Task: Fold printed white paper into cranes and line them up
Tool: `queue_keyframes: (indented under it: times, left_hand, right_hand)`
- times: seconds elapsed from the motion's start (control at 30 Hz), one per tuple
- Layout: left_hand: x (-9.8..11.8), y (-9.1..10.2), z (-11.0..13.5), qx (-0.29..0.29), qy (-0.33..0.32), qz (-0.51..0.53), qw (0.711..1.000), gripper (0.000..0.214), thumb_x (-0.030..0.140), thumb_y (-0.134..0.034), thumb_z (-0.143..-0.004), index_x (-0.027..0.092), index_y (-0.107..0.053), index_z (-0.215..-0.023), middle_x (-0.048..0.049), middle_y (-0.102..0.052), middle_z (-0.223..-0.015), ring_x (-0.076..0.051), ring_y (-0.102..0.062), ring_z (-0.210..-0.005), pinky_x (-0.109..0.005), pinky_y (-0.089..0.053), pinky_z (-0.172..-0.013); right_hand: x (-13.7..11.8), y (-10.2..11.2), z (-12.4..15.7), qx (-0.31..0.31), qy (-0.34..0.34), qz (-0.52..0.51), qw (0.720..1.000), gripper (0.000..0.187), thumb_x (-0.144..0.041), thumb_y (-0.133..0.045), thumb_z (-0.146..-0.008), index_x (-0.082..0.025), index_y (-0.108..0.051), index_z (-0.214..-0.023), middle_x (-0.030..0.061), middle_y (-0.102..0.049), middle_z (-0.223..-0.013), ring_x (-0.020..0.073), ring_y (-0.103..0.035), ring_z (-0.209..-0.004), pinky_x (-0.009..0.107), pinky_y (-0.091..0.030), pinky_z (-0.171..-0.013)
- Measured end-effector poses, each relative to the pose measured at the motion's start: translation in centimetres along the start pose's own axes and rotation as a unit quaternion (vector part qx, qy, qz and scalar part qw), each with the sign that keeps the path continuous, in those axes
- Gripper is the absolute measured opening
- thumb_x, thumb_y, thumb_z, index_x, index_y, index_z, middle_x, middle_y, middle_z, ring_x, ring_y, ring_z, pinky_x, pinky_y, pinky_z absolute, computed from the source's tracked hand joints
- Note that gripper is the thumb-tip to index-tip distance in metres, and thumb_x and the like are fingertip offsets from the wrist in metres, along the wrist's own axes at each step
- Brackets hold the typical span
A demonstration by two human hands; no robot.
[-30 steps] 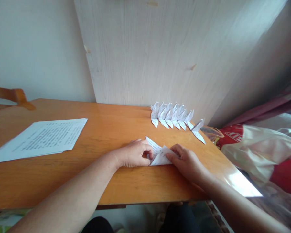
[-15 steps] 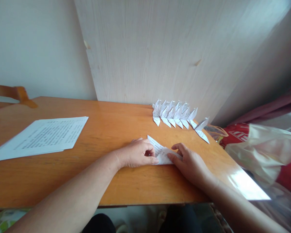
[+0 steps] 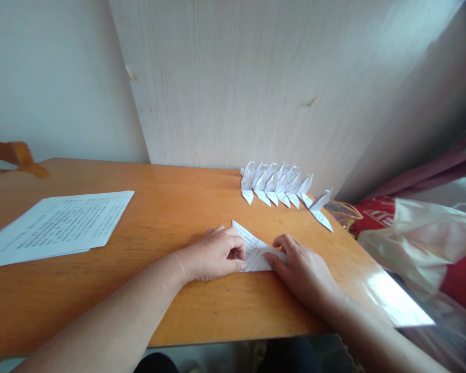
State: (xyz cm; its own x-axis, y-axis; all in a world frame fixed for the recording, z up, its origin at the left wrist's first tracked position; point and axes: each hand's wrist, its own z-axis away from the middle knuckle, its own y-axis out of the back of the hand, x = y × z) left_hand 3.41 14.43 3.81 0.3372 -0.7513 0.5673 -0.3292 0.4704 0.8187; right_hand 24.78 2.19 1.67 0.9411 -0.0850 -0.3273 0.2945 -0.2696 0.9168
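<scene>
The left hand (image 3: 216, 254) curls at the left side of the folded paper (image 3: 256, 255); the right hand (image 3: 306, 267) bends at its right, thumb on top.

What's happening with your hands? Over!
Left hand, right hand: touching triangular white printed paper. Paper: on orange-brown wooden table. White folded paper figures: beyond, apart.

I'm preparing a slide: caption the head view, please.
Left hand and right hand touching a folded printed sheet, standing paper pieces beyond.

I'm getting diffuse light, apparently from the right; glare is blowing out the near right corner of my counter (image 3: 186, 202). Upper right and underneath are sitting dark. Print on my folded paper (image 3: 257, 255) is blurring; right frame edge is smearing, stretching.
</scene>
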Motion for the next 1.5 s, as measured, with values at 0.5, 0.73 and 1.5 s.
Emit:
queue_keyframes:
  times: [0.5, 0.73, 1.5]
  left_hand:
    - [-0.05, 0.01, 0.27, -0.006, 0.004, -0.026, 1.0, 0.005, 0.026, -0.068, -0.081, 0.026, -0.065, -0.085, 0.0, -0.06, -0.098, -0.022, -0.053, -0.099, -0.03, -0.037, -0.08]
    - [-0.01, 0.08, 0.26, -0.013, 0.003, -0.028, 1.0, 0.005, 0.027, -0.068, -0.082, 0.026, -0.065, -0.086, -0.0003, -0.06, -0.098, -0.022, -0.053, -0.099, -0.03, -0.037, -0.08]
    - [-0.05, 0.16, -0.08, -0.027, -0.001, -0.046, 0.999, 0.018, 0.02, -0.053, -0.088, 0.026, -0.069, -0.082, 0.0003, -0.061, -0.096, -0.02, -0.053, -0.094, -0.031, -0.04, -0.082]
  right_hand:
    - [-0.1, 0.32, -0.25, -0.022, 0.025, 0.009, 0.999, 0.019, -0.037, -0.054, -0.096, -0.026, -0.064, -0.108, 0.0054, -0.07, -0.101, 0.0235, -0.069, -0.089, 0.032, -0.045, -0.073]
    - [-0.3, 0.45, -0.15, -0.029, 0.037, 0.028, 0.998, 0.02, -0.037, -0.051, -0.098, -0.027, -0.065, -0.108, 0.0044, -0.068, -0.096, 0.0219, -0.068, -0.086, 0.031, -0.044, -0.071]
    - [0.0, 0.31, -0.15, -0.036, 0.028, 0.047, 0.998, 0.024, -0.043, -0.05, -0.098, -0.029, -0.067, -0.107, 0.0034, -0.068, -0.096, 0.0223, -0.068, -0.085, 0.031, -0.044, -0.07]
